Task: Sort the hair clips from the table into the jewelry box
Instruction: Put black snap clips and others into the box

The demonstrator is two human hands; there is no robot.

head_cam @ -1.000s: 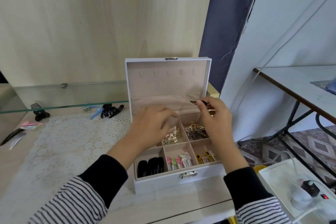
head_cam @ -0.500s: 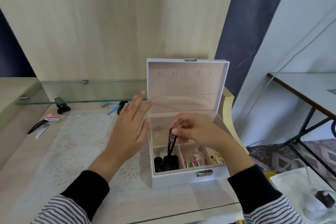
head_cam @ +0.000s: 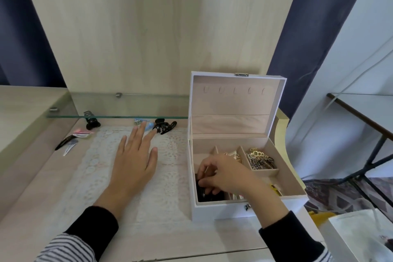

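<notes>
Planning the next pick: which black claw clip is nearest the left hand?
The claw clip nearer the box, just past the left hand's fingertips; the other claw clip lies farther left, under the shelf.

No text or labels can be read.

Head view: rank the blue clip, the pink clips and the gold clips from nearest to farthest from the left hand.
1. The blue clip, just ahead of the left hand.
2. The pink clips, on the table off to its left.
3. The gold clips, in the jewelry box on its right.
</notes>
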